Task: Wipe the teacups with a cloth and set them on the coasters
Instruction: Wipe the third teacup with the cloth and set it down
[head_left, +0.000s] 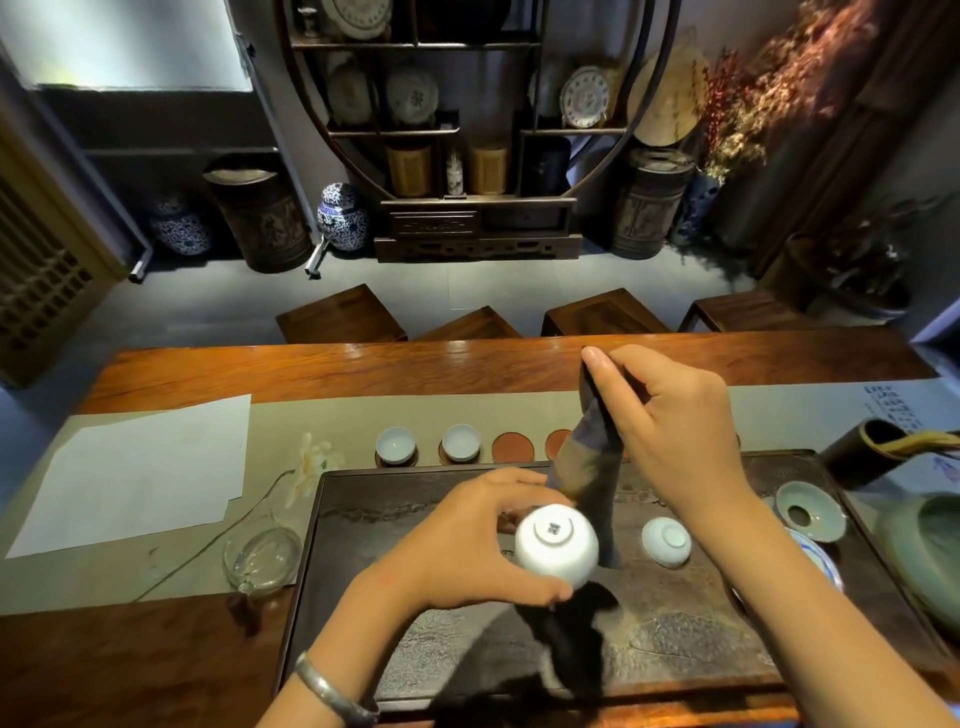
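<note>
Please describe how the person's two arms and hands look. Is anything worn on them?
Both forearms are bare, with no sleeves in view. The left hand has a silver metal bangle around its wrist. The right hand shows no ring, watch or glove. No markings are visible on either arm.

A single wide-angle view looks from the person's head, forward and steeply down over a long wooden table (218, 371). The dark tea tray (691, 618) fills the near lower middle, close below the lens, and both forearms enter from the bottom edge. Farther up, the view reaches across the table to stools (340, 314) on its far side, then the floor and a round display shelf (478, 130) against the far wall (straight lines bow toward the edges, as wide lenses do). No second view is given, so nothing is shared.
</note>
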